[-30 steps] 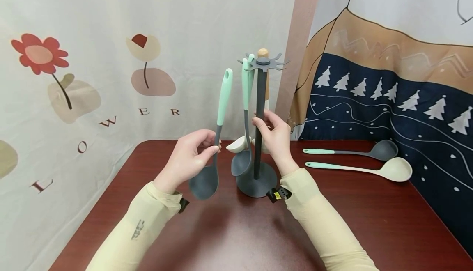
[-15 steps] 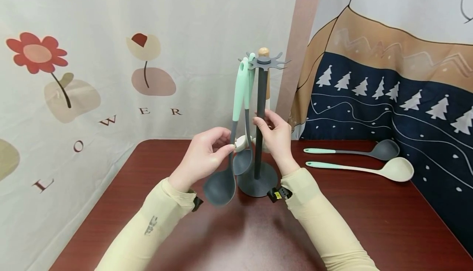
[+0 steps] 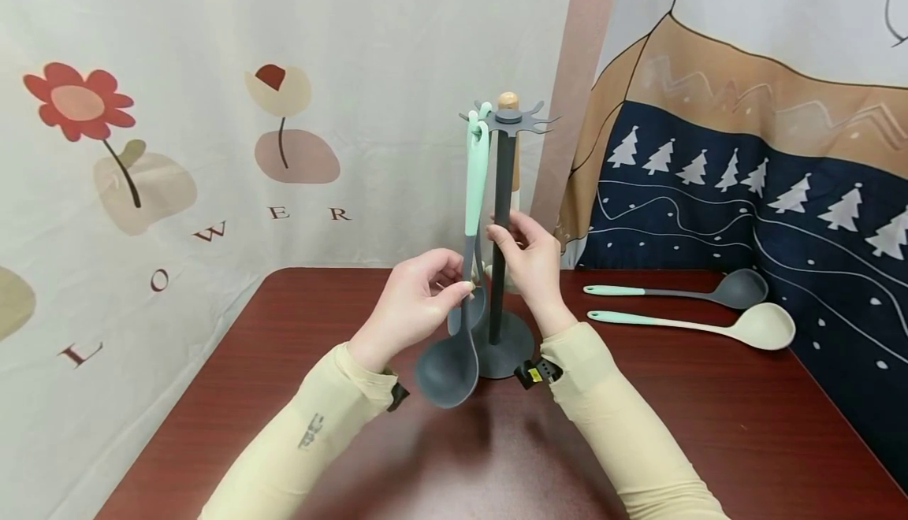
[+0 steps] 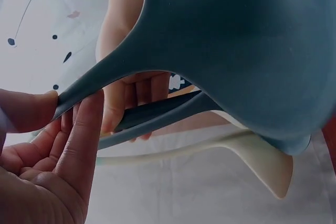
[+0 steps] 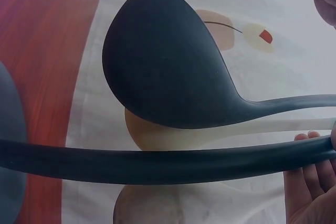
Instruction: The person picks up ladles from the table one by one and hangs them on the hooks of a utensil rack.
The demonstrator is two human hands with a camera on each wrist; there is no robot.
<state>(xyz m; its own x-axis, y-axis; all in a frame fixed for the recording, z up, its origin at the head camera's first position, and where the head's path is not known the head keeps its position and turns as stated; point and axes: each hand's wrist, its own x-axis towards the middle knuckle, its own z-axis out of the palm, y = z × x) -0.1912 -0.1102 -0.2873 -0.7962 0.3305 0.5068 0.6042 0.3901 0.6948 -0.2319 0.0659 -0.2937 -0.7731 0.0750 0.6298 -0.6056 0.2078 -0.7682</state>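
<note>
My left hand pinches the dark shaft of a grey ladle with a mint handle. The ladle hangs upright, bowl down, just left of a grey utensil stand. Its handle's holed end overlaps the stand's hooks in the head view. My right hand grips the stand's pole about midway. Behind the held ladle hangs another grey ladle, partly hidden in the head view. A cream utensil also hangs there, and a wood-topped handle shows behind the pole.
On the dark red table, a grey ladle and a cream ladle lie to the right, handles pointing left. The stand's round base rests mid-table. Printed cloth hangs along the table's back edge.
My left hand has carried the ladle rightward up to the stand, its handle now in front of the hanging ladle's handle. My right hand has stayed on the pole.
</note>
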